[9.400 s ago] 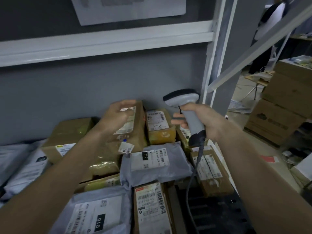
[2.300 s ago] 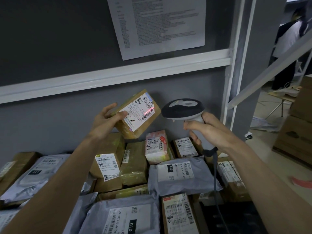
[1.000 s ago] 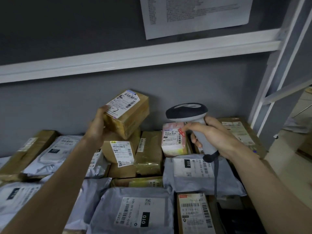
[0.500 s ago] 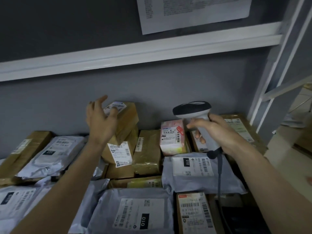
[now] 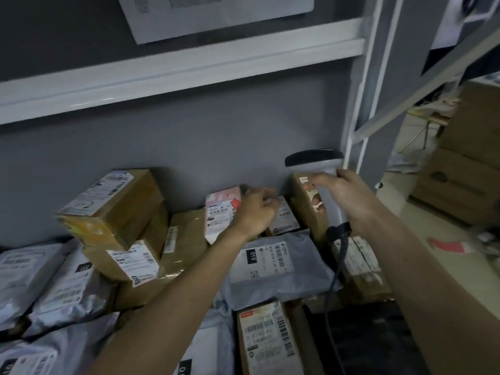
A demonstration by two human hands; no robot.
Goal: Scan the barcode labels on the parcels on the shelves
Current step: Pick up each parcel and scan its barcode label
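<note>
Parcels with barcode labels crowd the shelf. My left hand [image 5: 254,212] reaches to a pink-and-white parcel [image 5: 220,215] standing against the back wall, and its thumb and curled fingers grip the parcel's top right corner, blurred by motion. To the right, my right hand [image 5: 347,197] grips the handle of a grey barcode scanner [image 5: 315,159], head up and pointed left, with its cable hanging down. The brown box marked "2" [image 5: 113,204] lies on top of the stacked brown boxes at left, with no hand on it.
A grey mailer bag [image 5: 273,269] and a brown labelled parcel [image 5: 267,339] lie in front, with more grey bags [image 5: 54,288] at the left. The white shelf beam [image 5: 162,74] runs overhead and the upright [image 5: 359,109] stands right. Large cartons [image 5: 465,185] sit on the floor beyond.
My left hand has let go of the brown box marked "2", left it on the stack, and moved right to the pink parcel. The scanner stays raised in my right hand.
</note>
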